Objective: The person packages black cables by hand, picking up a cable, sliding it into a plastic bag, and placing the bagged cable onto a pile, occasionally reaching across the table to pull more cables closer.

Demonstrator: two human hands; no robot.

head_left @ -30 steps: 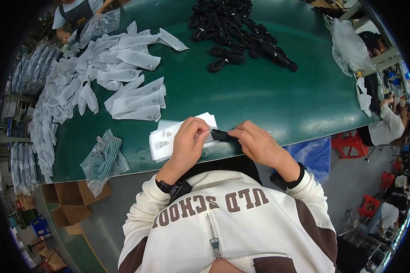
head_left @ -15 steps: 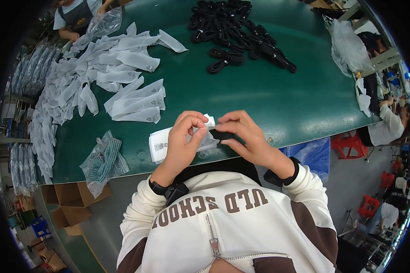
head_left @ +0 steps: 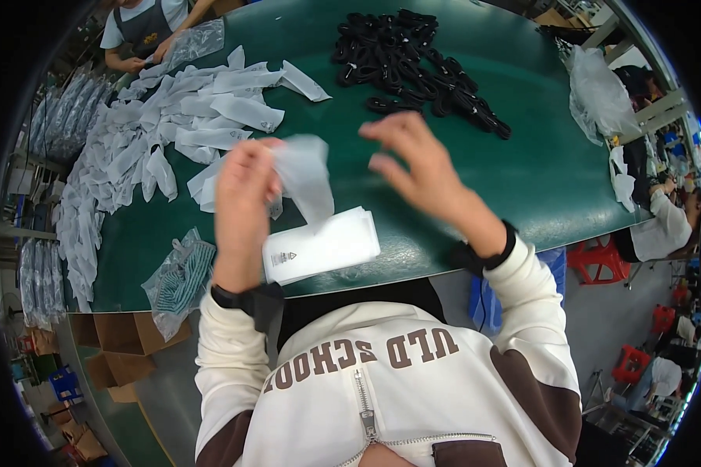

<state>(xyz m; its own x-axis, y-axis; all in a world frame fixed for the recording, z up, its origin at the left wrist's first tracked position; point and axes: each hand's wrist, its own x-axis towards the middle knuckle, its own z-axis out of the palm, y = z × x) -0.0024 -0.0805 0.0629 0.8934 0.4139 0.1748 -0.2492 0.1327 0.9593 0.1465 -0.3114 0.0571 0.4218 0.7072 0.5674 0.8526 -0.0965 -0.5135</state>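
My left hand [head_left: 245,183] is raised over the table, its fingers closed on a frosted white plastic bag [head_left: 308,175] that hangs to the right, smeared by motion. I cannot make out whether anything is inside it. Below lies a stack of flat white bags [head_left: 331,247] near the table edge. My right hand [head_left: 424,167] is in the air with fingers apart and nothing in them, just short of the coiled black cords [head_left: 413,66] heaped at the far side. Many similar frosted bags [head_left: 171,117] are piled at the left, partly hidden by my left hand.
The green table [head_left: 382,187] spans the view. A clear bag with teal striped stuff [head_left: 181,276] overhangs its left front edge. At the far left a co-worker [head_left: 152,31] handles clear plastic. Cardboard boxes [head_left: 128,342] and a red stool [head_left: 600,261] stand below. Clear plastic [head_left: 600,89] hangs right.
My hands have parted. The left has moved up and left with the frosted bag; the right has gone forward and no longer shows the black cord it held. The stack of flat bags is uncovered.
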